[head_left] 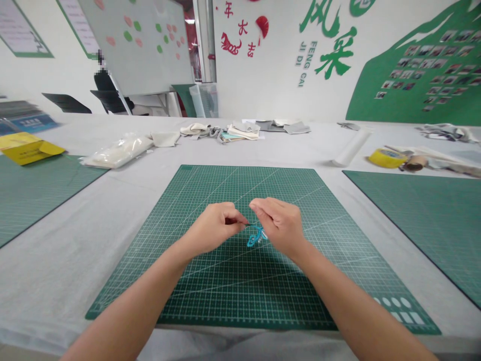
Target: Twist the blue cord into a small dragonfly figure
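A small bright-blue looped ornament (253, 238) with a few pale beads hangs between my hands, just above the green cutting mat (225, 281). My left hand (214, 226) pinches its thin, dark end between thumb and fingertips. On the other side, my right hand (281, 223) is closed around the beaded end, its fingers curled over and hiding part of the piece. Both hands are raised over the middle of the mat, their fingertips a short gap apart.
More green mats lie at left (48, 185) and right (421, 210). Farther back on the pale-covered table are a plastic-wrapped packet (118, 152), fabric pieces (244, 131), a white roll (352, 148), yellow tape (387, 158) and a yellow box (26, 148).
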Available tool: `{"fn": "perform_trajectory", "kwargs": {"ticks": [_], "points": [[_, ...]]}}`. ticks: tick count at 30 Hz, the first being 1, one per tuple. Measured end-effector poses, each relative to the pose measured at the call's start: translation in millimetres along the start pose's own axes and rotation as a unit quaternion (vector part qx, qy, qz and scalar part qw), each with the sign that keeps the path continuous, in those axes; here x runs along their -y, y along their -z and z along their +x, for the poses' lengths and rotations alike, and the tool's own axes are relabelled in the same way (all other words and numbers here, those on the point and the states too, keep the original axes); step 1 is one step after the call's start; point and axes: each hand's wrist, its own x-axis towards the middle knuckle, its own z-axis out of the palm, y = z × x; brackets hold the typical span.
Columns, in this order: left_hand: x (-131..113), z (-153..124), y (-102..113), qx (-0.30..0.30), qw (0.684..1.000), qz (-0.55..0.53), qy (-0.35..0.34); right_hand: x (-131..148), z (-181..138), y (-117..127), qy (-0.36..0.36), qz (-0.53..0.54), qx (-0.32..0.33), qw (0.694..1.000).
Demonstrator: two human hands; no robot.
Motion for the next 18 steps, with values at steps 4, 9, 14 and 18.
{"fn": "perform_trajectory", "kwargs": {"ticks": [4,9,14,18], "points": [[-3.3,-1.1,2.0,0.019,1.000,0.005,-0.012,-3.5,1.4,-1.8,-0.012,0.022,0.002,1.000],[-5.5,-2.9,3.6,0.025,1.000,-0.001,-0.006,-7.7,4.0,-2.9,-0.047,0.043,0.019,0.998],[-5.8,-3.8,5.5,0.033,0.999,0.010,-0.017,-12.6,6.8,-3.5,-0.087,0.097,0.058,0.990],[-8.2,-4.3,8.5,0.050,0.998,-0.006,-0.037,-18.7,9.3,-5.1,-0.117,0.173,0.103,0.972]]}}
